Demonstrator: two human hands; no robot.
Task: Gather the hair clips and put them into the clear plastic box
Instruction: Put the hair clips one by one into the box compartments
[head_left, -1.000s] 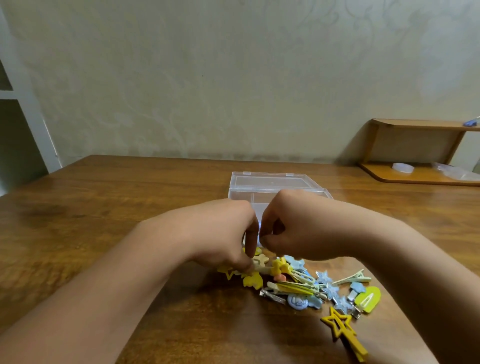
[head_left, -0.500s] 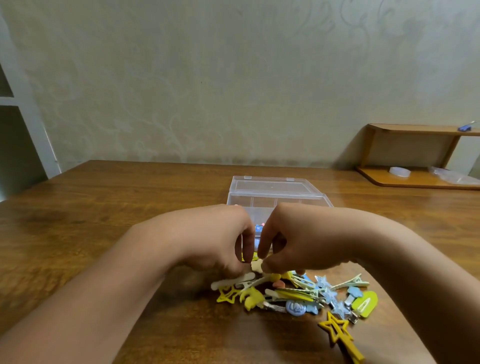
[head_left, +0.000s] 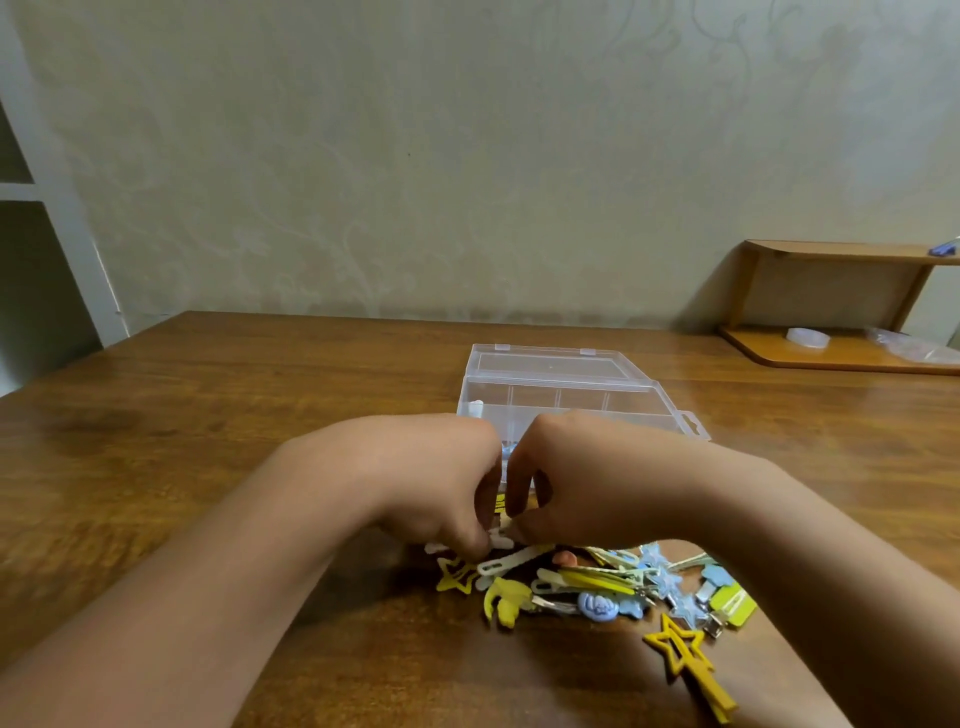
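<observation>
Both hands meet over the hair clips (head_left: 587, 582) heaped on the wooden table (head_left: 260, 395); left hand (head_left: 441, 488) and right hand (head_left: 571, 483) curl, pinching a white clip (head_left: 498, 541). The open clear plastic box (head_left: 561, 384) sits just behind, partly hidden. A wall shelf (head_left: 841, 353) stands far right.

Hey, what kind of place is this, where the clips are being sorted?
Probably a room in a home: a wooden table against a wall with patterned wallpaper, a small wooden shelf at the right, and a white frame at the left.
</observation>
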